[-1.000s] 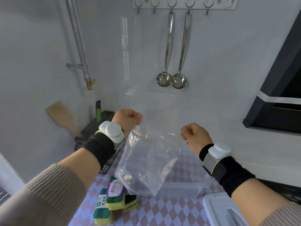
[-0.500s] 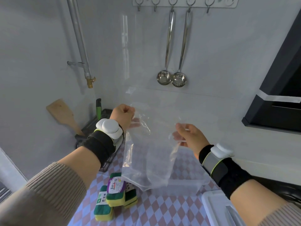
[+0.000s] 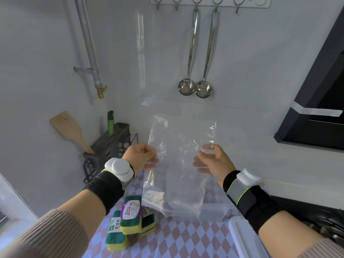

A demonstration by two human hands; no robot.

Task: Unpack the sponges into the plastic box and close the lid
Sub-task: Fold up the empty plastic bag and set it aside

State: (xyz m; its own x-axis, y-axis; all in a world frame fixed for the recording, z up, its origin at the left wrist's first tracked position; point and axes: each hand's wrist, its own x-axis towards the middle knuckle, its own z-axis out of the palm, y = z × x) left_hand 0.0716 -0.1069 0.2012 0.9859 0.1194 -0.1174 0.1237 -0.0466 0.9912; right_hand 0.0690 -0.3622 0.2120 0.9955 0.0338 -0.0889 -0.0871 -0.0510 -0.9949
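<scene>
Sponges [image 3: 130, 222] lay stacked on checkered cloth [image 3: 178, 239] below the bag [image 3: 178, 164]; left hand [image 3: 140, 157] pinched it, right hand [image 3: 214, 162] grasped it; ladles [image 3: 194, 88] hung above.

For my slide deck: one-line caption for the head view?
Both hands, left hand and right hand, hold an empty clear plastic bag above sponges on the checkered cloth.

The clear, crinkled plastic bag [image 3: 178, 164], bunched and sagging a second ago, now hangs flat and spread upright. The left hand [image 3: 140, 157] pinches its left edge lower than before; the right hand [image 3: 214, 162] has loosened, gripping the right edge.
</scene>
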